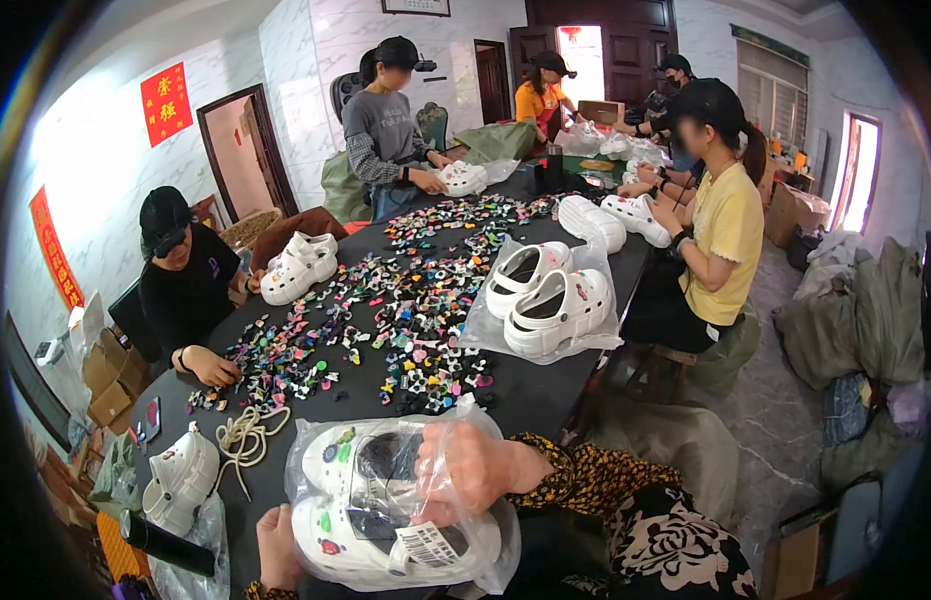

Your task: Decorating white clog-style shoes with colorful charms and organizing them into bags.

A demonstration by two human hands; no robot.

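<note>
In front of me, a pair of white clogs (325, 515) with colourful charms on the toes lies inside a clear plastic bag (492, 428). A white printed tag (426, 545) shows near the heels. My right hand (465, 465) is in the bag, seen through the film, its fingers curled down at the heel end of the clogs. My left hand (277, 548) pinches the bag's edge at the toe end.
Loose shoe charms (425, 340) cover the table's middle. On the left are a charmed clog (180, 480), a cord (247, 445), a phone (153, 415) and a black cylinder (165, 543). Bagged clogs (555, 315) stand right. Several people work around the table; sacks (825, 325) line the right floor.
</note>
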